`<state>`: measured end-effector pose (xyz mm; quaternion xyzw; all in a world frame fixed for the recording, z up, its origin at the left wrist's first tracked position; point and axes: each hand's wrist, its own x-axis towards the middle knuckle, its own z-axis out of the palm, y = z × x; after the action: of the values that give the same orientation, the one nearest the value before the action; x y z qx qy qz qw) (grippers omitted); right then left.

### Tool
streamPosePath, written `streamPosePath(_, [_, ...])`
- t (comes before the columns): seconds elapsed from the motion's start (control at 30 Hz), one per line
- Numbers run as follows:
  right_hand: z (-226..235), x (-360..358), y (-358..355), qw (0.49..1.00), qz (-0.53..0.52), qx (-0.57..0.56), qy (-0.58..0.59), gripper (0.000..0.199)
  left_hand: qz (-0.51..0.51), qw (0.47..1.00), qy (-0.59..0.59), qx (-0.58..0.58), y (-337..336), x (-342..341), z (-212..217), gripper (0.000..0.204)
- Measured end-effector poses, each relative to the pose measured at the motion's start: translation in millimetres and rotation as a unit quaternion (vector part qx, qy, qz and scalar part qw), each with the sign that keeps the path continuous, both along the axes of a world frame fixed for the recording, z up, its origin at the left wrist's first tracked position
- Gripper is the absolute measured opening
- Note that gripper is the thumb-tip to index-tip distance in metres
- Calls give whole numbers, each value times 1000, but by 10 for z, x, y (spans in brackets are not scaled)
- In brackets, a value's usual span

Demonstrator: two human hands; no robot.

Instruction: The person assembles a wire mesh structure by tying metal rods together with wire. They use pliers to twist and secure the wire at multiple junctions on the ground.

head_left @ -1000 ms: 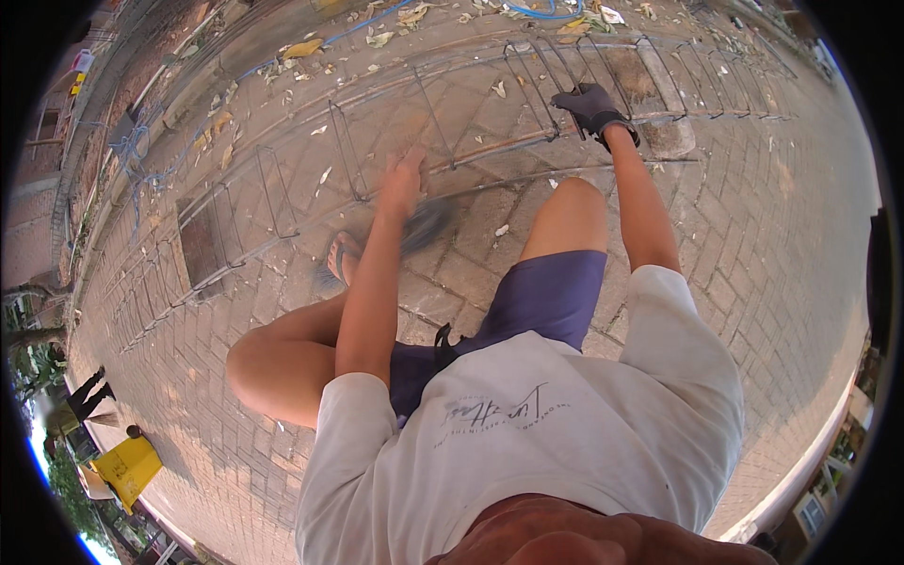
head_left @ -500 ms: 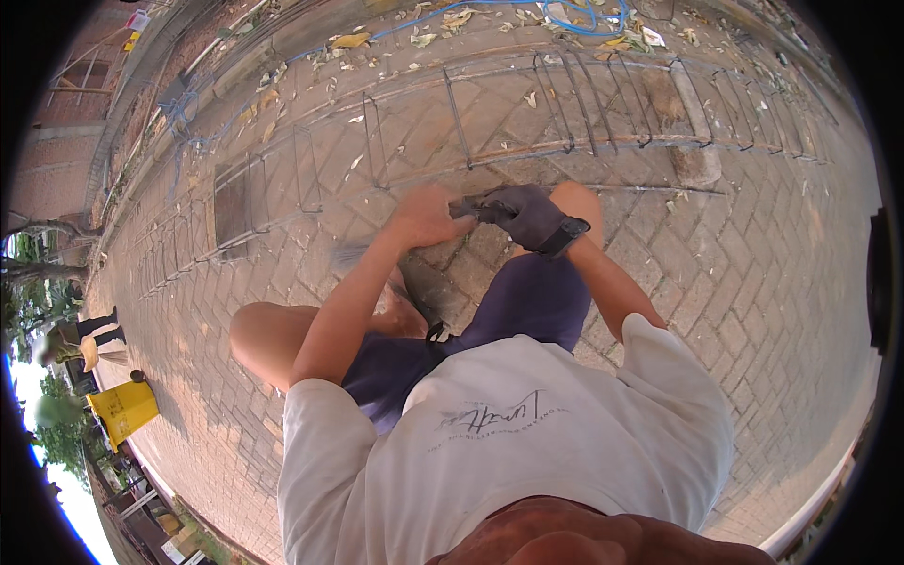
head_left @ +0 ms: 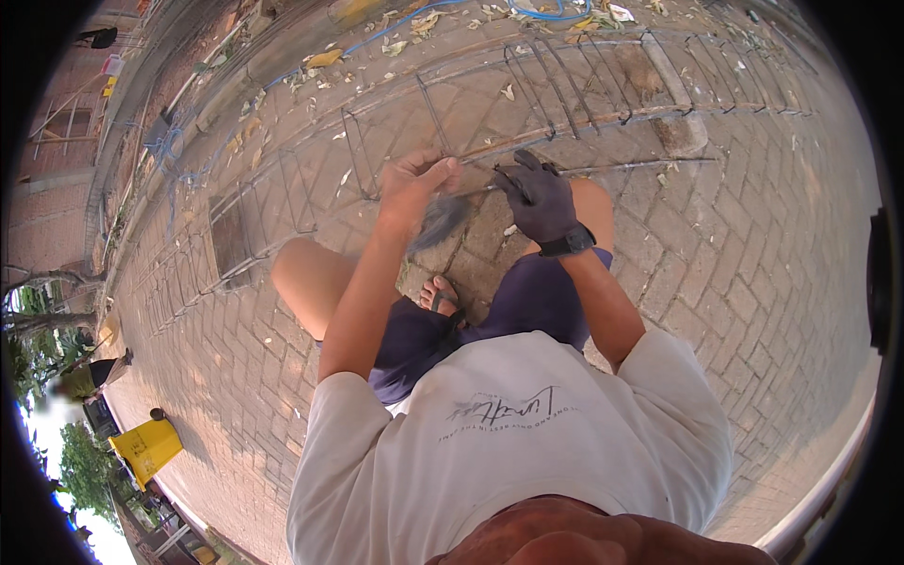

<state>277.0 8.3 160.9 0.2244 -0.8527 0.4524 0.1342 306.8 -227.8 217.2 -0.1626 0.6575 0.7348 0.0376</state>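
Note:
My bare left hand (head_left: 416,184) is raised before the rebar cage (head_left: 556,89), thumb against the curled fingers, partly smeared by motion. Whatever it pinches is too small to make out. Just below it a blurred grey bundle (head_left: 441,221) appears, perhaps thin wire; whether the hand holds it I cannot tell. My right hand (head_left: 539,200), in a dark glove with a black watch (head_left: 573,241) at its wrist, is bent closed close to the cage's near bar. Something thin and dark pokes out at its fingertips. A gap separates the two hands.
The long cage of bars and stirrups lies across the brick paving (head_left: 753,273) ahead. Beyond it are dry leaves and a blue hose (head_left: 556,13). A yellow bin (head_left: 148,450) and another person (head_left: 85,379) are far left. My sandalled foot (head_left: 439,296) is below the hands.
My hands were together over a dark object; now they are apart. The grey bundle has shifted right, nearer my left hand. My knees have moved right, and the cage sits higher in view.

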Motion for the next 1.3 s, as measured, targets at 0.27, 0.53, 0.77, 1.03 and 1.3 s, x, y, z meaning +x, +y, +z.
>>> streamPosePath(0.27, [55, 222, 101, 812, 159, -232, -511, 14, -168, 810, 273, -490, -254, -175, -70, 13])
streamPosePath(0.53, [-119, 275, -107, 816, 30, -252, -519, 21, -78, 755, 237, -607, -493, -395, -614, 31])
streamPosePath(0.77, [-77, 144, 157, 927, 8, 249, -279, 22, -52, 875, 36, -480, -708, -431, -1013, 37])
streamPosePath(1.03, [-849, -187, -602, 956, 84, 272, -72, 17, -138, 863, -191, -447, -569, -694, -1266, 51])
streamPosePath(1.3, [-1048, -184, -958, 973, 23, 231, -3, 12, 9, 927, -146, -344, -664, -751, -1622, 43])
